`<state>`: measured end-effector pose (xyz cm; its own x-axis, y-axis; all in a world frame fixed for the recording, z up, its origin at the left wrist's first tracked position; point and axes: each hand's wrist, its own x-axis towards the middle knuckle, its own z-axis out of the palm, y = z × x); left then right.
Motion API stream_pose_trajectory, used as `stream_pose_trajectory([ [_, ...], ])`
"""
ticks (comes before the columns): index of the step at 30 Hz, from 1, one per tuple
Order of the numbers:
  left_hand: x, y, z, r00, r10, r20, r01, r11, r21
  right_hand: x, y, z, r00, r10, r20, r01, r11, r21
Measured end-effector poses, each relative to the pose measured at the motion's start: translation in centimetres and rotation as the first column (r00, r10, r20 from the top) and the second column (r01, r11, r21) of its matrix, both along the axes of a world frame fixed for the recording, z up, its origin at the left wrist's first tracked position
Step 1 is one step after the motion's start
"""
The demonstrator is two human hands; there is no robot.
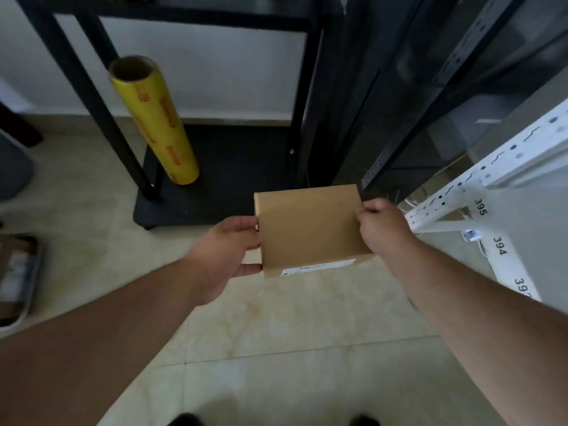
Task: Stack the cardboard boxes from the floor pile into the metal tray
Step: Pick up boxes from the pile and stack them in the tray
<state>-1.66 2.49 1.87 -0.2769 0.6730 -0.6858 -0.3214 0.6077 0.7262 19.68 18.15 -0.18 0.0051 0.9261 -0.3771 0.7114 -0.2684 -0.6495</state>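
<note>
You hold one cardboard box [310,229] in the air over the tiled floor [276,333], both hands on it. Your left hand [224,253] grips its left edge, fingers curled over the top and thumb at the lower corner. Your right hand [384,229] clamps its right edge, fingers wrapped round the side. The box is flat and nearly square, broad face up towards you, tilted slightly; a white label [318,267] runs along its near side face. At the far left edge a metal tray [26,305] sits on the floor; contents blurred, cannot tell. A yellow film roll [153,121] leans in the black rack [215,186] ahead. White numbered shelving [498,241] stands right.
</note>
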Motion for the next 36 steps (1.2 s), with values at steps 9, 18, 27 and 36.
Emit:
stream_pose_trajectory([
  [9, -8.3, -11.9, 11.3, 0.994, 0.111, 0.012, -0.11, 0.993, -0.033, -10.6, -8.2, 12.5, 0.975, 0.22, -0.01, -0.22, 0.975, -0.005],
  [18, -14.5, -25.3, 19.7, 0.934, 0.355, -0.048, -0.354, 0.935, 0.036, -19.8, -19.0, 20.1, 0.905, 0.417, -0.084, -0.416, 0.909, 0.023],
  [27, -21.4, -40.7, 25.3, 0.867, 0.476, -0.148, -0.467, 0.879, 0.09, -29.7, -32.1, 25.7, 0.802, 0.543, -0.248, -0.55, 0.834, 0.049],
  [36, -31.3, -53.2, 29.5, 0.817, 0.568, -0.098, -0.552, 0.82, 0.152, -41.0, -43.9, 29.0, 0.758, 0.586, -0.287, -0.576, 0.808, 0.126],
])
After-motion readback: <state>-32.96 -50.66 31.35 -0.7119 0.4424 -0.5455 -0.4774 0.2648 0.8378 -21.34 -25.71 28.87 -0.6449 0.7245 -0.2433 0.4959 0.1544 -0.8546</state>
